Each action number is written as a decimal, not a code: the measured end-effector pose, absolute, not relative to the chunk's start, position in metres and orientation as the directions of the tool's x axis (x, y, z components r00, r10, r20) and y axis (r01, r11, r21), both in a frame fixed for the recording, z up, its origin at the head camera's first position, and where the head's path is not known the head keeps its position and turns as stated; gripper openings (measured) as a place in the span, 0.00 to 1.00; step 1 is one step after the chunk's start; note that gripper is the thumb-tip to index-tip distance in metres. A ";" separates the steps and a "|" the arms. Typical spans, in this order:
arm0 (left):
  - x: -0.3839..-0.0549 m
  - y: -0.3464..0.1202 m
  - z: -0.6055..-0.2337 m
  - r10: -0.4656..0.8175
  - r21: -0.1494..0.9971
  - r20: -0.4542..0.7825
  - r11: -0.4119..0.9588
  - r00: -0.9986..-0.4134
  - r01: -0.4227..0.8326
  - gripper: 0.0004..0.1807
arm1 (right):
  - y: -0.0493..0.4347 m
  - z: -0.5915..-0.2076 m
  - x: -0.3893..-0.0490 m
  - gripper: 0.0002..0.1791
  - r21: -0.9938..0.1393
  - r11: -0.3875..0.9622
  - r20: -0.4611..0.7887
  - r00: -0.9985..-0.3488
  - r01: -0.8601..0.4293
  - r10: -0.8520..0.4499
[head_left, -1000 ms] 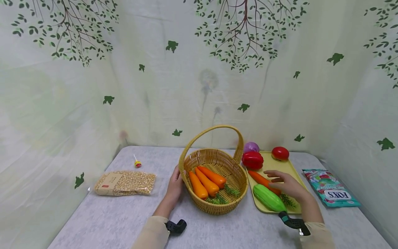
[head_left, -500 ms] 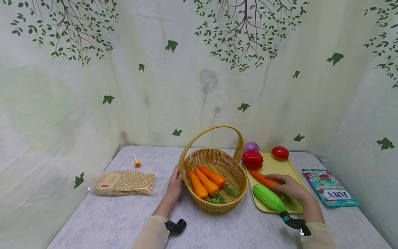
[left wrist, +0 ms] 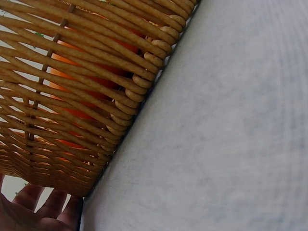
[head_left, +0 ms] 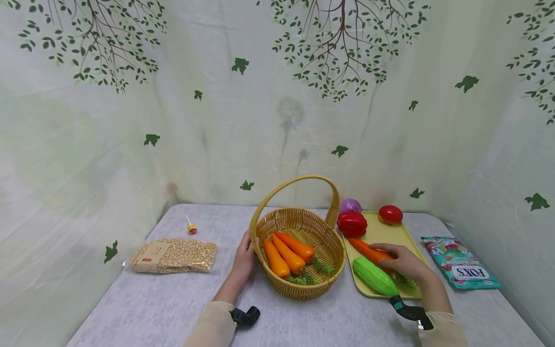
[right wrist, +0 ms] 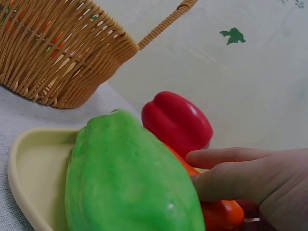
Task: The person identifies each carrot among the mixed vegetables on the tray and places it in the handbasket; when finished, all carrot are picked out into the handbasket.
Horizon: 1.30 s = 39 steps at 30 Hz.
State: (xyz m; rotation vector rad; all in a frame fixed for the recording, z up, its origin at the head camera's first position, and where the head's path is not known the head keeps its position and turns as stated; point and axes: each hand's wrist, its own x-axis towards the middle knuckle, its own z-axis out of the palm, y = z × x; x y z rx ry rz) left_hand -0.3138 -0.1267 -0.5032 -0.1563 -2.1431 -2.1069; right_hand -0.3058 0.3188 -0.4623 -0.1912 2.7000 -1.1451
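A wicker basket [head_left: 299,289] with a tall handle stands mid-table, holding several orange carrots [head_left: 288,253] with green tops. Against its left side rests my left hand [head_left: 244,260], fingers touching the woven wall in the left wrist view. On the yellow tray [head_left: 409,236], my right hand [head_left: 405,262] grips another carrot [head_left: 364,248] between thumb and fingers; its thick end is partly hidden by the hand. Beside that carrot lies a light green, ridged, long vegetable [head_left: 375,275], which fills much of the right wrist view. A red bell pepper [right wrist: 177,120] sits beyond the carrot.
A purple round vegetable [head_left: 350,206] lies behind the pepper, and a red tomato [head_left: 390,214] at the tray's far end. A teal FOX'S bag [head_left: 461,262] is right of the tray. At left are a bag of grains [head_left: 173,255] and a lollipop [head_left: 191,228].
My right hand has come down onto the carrot on the tray and closed its fingers round it; the carrot has shifted slightly. The left hand and basket have stayed in place.
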 end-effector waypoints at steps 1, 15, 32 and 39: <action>-0.313 -0.127 -0.503 -0.018 0.986 0.166 0.017 -0.986 0.165 0.26 | 0.319 -0.462 -0.305 0.27 -0.722 0.691 -0.132 -0.972 -0.041 -0.196; -0.313 -0.127 -0.503 -0.009 0.985 0.170 0.010 -0.985 0.170 0.26 | 0.316 -0.439 -0.300 0.26 -0.743 0.662 -0.066 -0.973 -0.101 -0.223; -0.313 -0.128 -0.501 -0.006 0.987 0.157 0.019 -0.988 0.157 0.27 | 0.306 -0.404 -0.288 0.24 -0.745 0.643 -0.019 -0.958 -0.177 -0.286; -0.314 -0.128 -0.503 0.002 0.990 0.142 0.000 -0.990 0.142 0.27 | 0.295 -0.395 -0.282 0.22 -0.748 0.624 0.005 -0.943 -0.224 -0.332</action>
